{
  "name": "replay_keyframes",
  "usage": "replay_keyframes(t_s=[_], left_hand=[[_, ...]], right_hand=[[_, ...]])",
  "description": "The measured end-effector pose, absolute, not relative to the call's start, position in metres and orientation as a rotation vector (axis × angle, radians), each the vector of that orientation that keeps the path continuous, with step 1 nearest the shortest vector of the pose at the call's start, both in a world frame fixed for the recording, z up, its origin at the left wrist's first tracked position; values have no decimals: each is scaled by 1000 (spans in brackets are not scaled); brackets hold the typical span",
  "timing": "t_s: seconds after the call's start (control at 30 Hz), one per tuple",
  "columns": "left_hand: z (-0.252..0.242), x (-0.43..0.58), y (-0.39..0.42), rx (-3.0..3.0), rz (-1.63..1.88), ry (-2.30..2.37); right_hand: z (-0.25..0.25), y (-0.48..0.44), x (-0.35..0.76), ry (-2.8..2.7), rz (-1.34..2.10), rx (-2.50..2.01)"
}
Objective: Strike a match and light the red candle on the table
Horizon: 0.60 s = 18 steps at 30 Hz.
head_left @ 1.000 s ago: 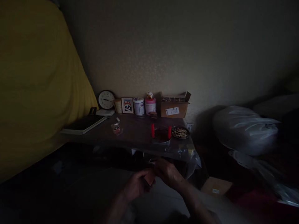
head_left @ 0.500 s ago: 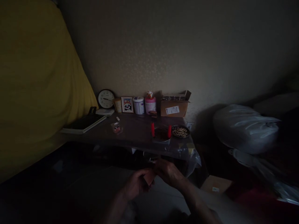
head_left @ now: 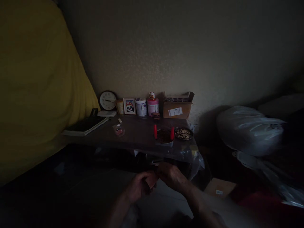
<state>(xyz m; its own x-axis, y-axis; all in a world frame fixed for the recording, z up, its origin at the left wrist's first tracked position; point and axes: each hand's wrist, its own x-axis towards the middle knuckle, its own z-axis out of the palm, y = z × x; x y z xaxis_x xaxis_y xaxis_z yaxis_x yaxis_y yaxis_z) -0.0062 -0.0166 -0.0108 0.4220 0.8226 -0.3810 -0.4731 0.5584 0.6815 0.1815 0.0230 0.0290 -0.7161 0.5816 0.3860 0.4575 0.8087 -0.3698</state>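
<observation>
Before the dark plastic-covered table (head_left: 137, 133), our left hand (head_left: 137, 186) grips a small reddish-brown box (head_left: 151, 180); our right hand (head_left: 170, 174) hides any hold.

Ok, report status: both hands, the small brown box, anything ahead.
Left hand holding small brown box. Right hand at its far end, grip hidden. Table beyond both hands.

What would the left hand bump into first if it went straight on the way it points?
Likely the right hand, close ahead by the small brown object the left hand holds, though the dimness leaves depth unclear.
</observation>
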Motion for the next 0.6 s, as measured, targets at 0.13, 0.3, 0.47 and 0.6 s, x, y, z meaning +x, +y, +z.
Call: replay_keyframes(t_s=[0.13,0.3,0.47,0.6], left_hand=[[-9,-6,-17,500,829,780],[-10,-6,-17,515,840,782],[-10,-6,-17,526,866,802],[-10,-6,-16,509,877,824]], right_hand=[[29,23,181,-2512,344,-762],[26,23,180,-2492,345,-757],[26,23,182,-2497,386,-758],[26,23,185,-2495,403,-737]])
